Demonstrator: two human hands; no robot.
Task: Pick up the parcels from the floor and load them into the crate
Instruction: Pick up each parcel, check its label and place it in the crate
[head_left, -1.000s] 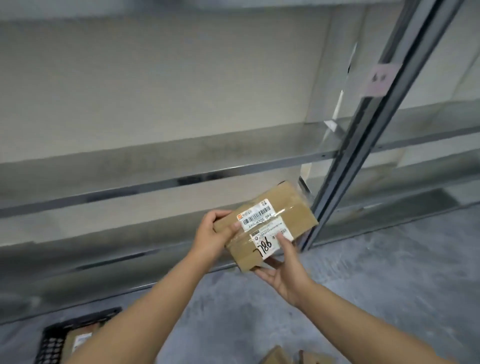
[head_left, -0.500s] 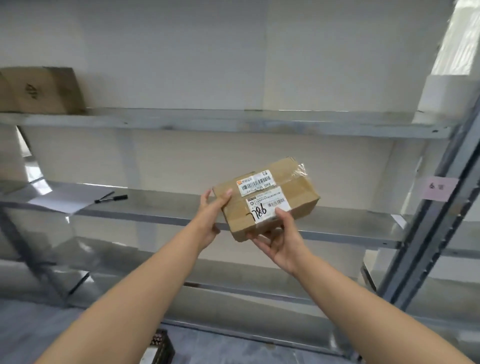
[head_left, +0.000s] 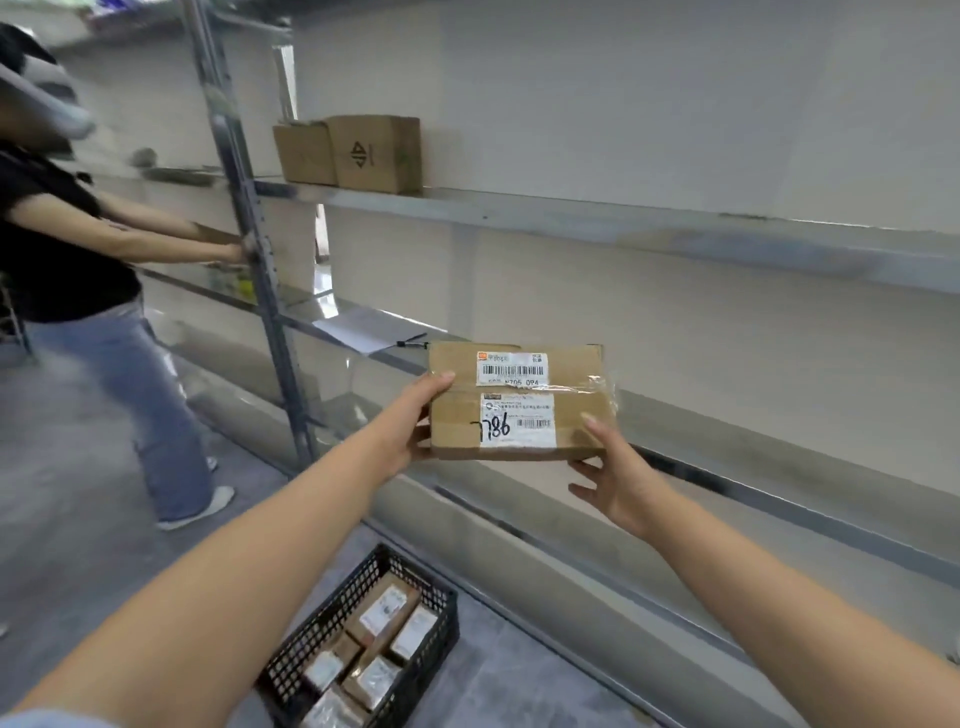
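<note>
I hold a flat brown cardboard parcel (head_left: 517, 402) at chest height in front of the metal shelving; it bears two white labels and the handwritten number 786. My left hand (head_left: 415, 423) grips its left edge, thumb on top. My right hand (head_left: 618, 475) supports its lower right corner, thumb on the top face and fingers spread beneath. Below, on the grey floor, stands a black perforated crate (head_left: 332, 618) with several small labelled parcels (head_left: 382, 636) lying inside it.
Grey metal shelves (head_left: 675, 228) run along the wall. Two cardboard boxes (head_left: 358, 153) sit on an upper shelf; paper and a pen (head_left: 410, 340) lie on a lower one. Another person (head_left: 78, 270) stands at the left, hands on the shelf upright (head_left: 249, 234).
The view has swung left and the parcel has turned level, label upright. The crate with parcels and the other person have come into sight. Both hands still hold the parcel.
</note>
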